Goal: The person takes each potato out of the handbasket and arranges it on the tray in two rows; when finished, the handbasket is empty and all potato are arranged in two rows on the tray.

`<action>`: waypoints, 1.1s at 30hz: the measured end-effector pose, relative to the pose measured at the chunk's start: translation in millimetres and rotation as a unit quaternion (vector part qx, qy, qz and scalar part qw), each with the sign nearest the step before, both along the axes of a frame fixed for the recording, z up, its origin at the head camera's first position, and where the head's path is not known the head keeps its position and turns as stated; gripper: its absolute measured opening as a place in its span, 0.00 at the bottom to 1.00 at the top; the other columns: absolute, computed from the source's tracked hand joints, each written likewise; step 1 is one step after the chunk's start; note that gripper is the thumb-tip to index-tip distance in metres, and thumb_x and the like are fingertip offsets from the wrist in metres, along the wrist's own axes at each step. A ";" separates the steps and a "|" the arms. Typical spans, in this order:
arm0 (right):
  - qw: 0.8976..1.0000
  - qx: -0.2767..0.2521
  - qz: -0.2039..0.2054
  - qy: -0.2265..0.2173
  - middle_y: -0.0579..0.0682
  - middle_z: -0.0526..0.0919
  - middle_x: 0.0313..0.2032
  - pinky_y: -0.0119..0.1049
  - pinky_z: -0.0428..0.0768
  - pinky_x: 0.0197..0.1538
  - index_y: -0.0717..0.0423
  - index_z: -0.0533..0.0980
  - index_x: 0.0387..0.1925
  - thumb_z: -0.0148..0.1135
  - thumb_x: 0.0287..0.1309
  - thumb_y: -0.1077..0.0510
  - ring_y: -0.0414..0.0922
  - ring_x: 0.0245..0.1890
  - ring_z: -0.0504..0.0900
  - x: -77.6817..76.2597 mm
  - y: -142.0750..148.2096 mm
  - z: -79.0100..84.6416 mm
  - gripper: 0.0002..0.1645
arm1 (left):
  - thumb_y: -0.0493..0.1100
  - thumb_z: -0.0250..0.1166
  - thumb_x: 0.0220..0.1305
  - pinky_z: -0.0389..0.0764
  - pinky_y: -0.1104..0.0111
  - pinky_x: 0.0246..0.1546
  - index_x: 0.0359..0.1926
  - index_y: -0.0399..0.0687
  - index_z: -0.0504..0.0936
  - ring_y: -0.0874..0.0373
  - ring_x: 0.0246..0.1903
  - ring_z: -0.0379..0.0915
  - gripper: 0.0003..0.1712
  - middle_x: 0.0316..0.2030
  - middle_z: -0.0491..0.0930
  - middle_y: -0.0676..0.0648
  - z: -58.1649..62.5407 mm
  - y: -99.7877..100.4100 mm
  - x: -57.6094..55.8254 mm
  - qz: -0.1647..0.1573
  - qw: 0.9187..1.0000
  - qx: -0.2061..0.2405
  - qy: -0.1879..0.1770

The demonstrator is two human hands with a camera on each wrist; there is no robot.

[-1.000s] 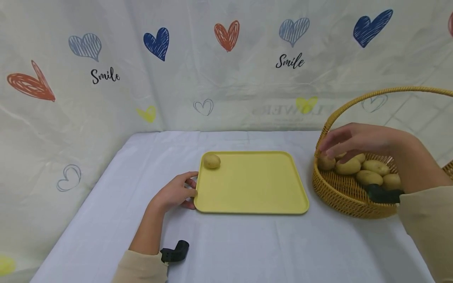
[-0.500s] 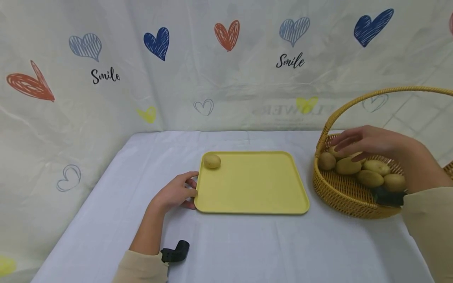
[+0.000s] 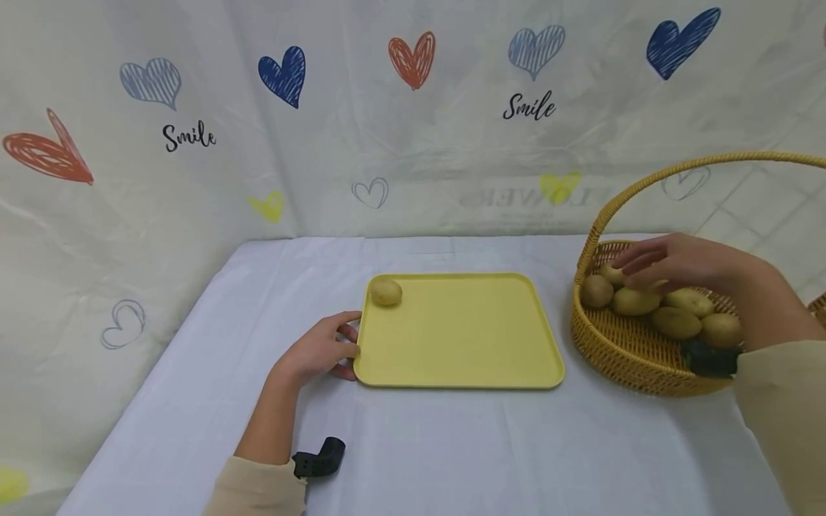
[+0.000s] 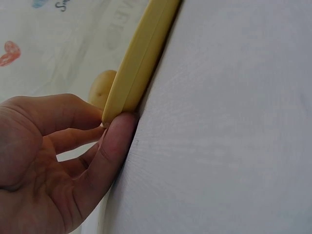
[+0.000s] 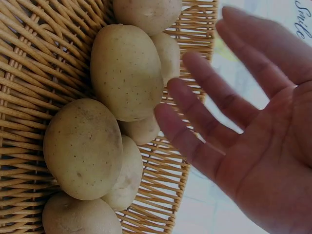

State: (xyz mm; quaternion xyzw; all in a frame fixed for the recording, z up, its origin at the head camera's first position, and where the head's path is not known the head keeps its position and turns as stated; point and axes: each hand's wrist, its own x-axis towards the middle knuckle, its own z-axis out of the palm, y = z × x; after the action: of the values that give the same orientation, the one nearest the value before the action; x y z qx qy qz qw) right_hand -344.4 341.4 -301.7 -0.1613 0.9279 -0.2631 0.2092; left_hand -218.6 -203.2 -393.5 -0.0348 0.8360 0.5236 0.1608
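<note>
At the left edge of a yellow tray (image 3: 458,330), my left hand (image 3: 317,351) holds the rim, with bent fingers and the thumb (image 4: 114,146) against it in the left wrist view. One potato (image 3: 386,292) lies in the tray's far left corner. My right hand (image 3: 690,265) hovers over the wicker basket (image 3: 619,362) on the right. Its fingers (image 5: 209,80) are spread and extended in the right wrist view, near the potatoes (image 5: 126,73), with nothing held. Part of the basket's right side is hidden behind the right arm.
The basket's tall arched handle (image 3: 703,166) rises over the right hand. A white cloth (image 3: 426,444) covers the table. Behind it hangs a pale backdrop (image 3: 335,143) with printed hearts and lettering. A black wrist camera (image 3: 320,457) sits on the left wrist.
My right hand has shifted right and slightly down, from the basket's left rim to above the potatoes. My left hand has stayed at the tray, and the potato on it has not moved.
</note>
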 end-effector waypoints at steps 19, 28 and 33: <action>0.995 0.093 0.033 0.009 0.77 0.78 0.57 0.59 0.86 0.50 0.70 0.76 0.58 0.68 0.58 0.62 0.71 0.56 0.79 -0.7 -5.1 -3.9 0.27 | 0.30 0.59 0.63 0.91 0.60 0.33 0.77 0.46 0.64 0.52 0.34 0.81 0.40 0.52 0.70 0.38 -2.1 -2.9 -1.3 -0.002 1.000 0.007 0.000; 0.990 0.132 0.036 0.011 0.73 0.79 0.52 0.63 0.81 0.52 0.68 0.78 0.57 0.70 0.55 0.62 0.72 0.54 0.76 -1.5 -7.0 -7.5 0.28 | 0.30 0.59 0.64 0.91 0.61 0.33 0.77 0.46 0.64 0.52 0.35 0.81 0.40 0.52 0.70 0.38 -2.4 -3.1 -1.3 -0.007 1.000 0.009 0.002; 0.990 0.134 0.041 0.002 0.75 0.78 0.54 0.63 0.81 0.52 0.68 0.77 0.57 0.71 0.55 0.60 0.74 0.55 0.76 -3.2 -7.8 -7.5 0.29 | 0.30 0.59 0.64 0.91 0.61 0.34 0.77 0.47 0.64 0.52 0.35 0.81 0.40 0.53 0.71 0.38 -2.1 -3.5 -1.6 -0.005 1.000 0.007 0.001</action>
State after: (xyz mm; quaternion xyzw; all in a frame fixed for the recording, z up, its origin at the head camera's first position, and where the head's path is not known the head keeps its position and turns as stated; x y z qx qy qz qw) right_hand -347.6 333.6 -309.2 -0.1707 0.9476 -0.1274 0.2381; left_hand -220.2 -206.7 -395.7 -0.0287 0.8324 0.5290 0.1627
